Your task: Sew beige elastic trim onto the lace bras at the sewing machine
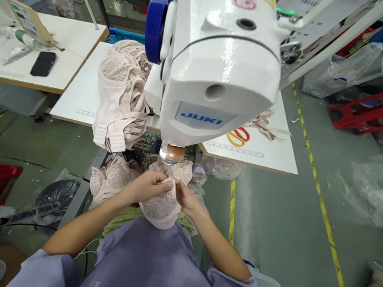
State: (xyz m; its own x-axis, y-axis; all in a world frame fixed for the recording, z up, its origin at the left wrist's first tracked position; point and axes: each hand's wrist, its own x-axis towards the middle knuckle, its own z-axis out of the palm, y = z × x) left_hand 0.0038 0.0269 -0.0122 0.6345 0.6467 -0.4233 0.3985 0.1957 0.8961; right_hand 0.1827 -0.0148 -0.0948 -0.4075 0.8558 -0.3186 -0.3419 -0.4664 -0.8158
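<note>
A beige lace bra hangs between my two hands, just in front of the sewing machine. My left hand pinches its upper edge from the left, thumb and fingers closed. On the other side my right hand has its fingers closed on the same edge, close to the left fingertips. The lace cup drapes below the hands toward my lap. Part of the bra reaches up under the machine's head, where the needle area is hidden. Another beige lace bra lies left of my left wrist.
A pile of beige bras sits on the white table left of the machine. Scissors with red and yellow handles and fabric scraps lie on the right. A phone rests on the far left table. Red stools stand on the floor.
</note>
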